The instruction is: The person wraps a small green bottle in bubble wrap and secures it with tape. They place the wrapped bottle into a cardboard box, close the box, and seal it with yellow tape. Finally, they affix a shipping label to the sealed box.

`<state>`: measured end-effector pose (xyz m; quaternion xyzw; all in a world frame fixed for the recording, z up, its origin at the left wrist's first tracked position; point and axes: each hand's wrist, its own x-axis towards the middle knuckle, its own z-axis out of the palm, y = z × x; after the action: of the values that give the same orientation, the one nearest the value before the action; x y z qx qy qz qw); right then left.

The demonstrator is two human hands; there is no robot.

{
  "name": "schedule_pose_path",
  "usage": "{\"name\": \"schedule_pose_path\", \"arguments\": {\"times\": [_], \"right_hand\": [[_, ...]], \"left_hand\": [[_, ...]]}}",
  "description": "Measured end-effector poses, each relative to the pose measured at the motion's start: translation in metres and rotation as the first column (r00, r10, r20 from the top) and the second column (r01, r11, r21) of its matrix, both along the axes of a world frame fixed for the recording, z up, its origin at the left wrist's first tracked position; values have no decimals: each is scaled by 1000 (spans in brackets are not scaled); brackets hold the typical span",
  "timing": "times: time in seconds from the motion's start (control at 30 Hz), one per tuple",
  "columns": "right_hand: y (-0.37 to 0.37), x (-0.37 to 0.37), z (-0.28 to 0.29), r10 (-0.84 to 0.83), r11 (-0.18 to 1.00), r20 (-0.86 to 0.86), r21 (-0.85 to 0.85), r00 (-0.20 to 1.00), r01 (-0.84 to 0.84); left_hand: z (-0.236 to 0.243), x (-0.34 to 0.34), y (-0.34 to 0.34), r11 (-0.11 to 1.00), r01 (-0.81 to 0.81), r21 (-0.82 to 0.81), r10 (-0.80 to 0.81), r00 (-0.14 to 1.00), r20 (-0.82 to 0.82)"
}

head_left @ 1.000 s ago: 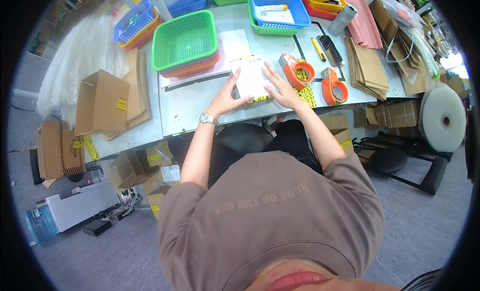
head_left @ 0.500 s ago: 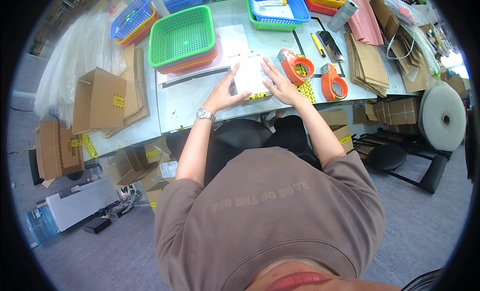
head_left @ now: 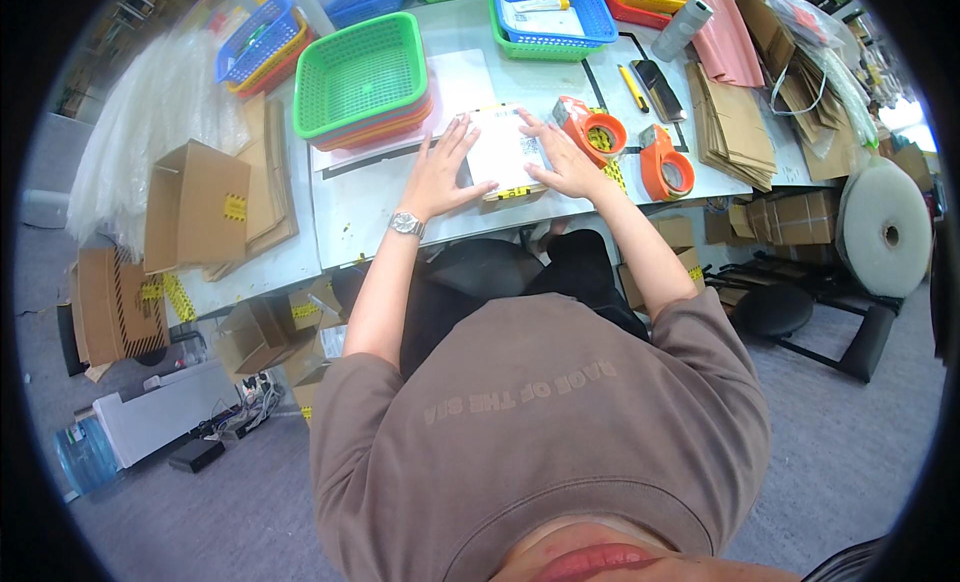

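Observation:
A small box [head_left: 499, 152] lies at the table's front edge, its top covered by a white label and yellow-black tape along its near and far edges. My left hand [head_left: 441, 170] rests at its left side, fingers spread, thumb on the near left corner. Fingers stretched out, my right hand [head_left: 567, 164] lies over the right side of the label. Just right of that hand are two orange tape dispensers, one [head_left: 597, 134] loaded with yellow-black tape, the other [head_left: 667, 167] beside it.
Stacked plastic baskets [head_left: 361, 80] with a green one on top stand beyond my left hand. An open cardboard box [head_left: 197, 206] is at the left, flat cardboard sheets [head_left: 733, 128] at the right. A phone [head_left: 659, 90] and a yellow cutter knife [head_left: 633, 89] lie behind the dispensers.
My left hand has shifted left and its fingers have slid outward from the label. My right hand stays on the box's right side, its fingertips slightly farther left.

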<state>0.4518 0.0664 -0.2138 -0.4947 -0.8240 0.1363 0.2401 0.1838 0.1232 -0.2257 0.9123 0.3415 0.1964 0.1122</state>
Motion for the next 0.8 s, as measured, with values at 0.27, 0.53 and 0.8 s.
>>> {"name": "schedule_pose_path", "arguments": {"times": [0.27,0.53,0.8], "right_hand": [[1,1,-6,29,989,-225,-132,974,-60],[-1,-1,0,20,984,-160,-171,987,-47],[14,24,-17,-509,829,-242,123,826,546]], "left_hand": [[2,3,3,992,82,-92,-68,987,142],[5,3,3,991,81,-108,-69,991,115],[40,10,-7,999,-41,-6,41,999,25]]}}
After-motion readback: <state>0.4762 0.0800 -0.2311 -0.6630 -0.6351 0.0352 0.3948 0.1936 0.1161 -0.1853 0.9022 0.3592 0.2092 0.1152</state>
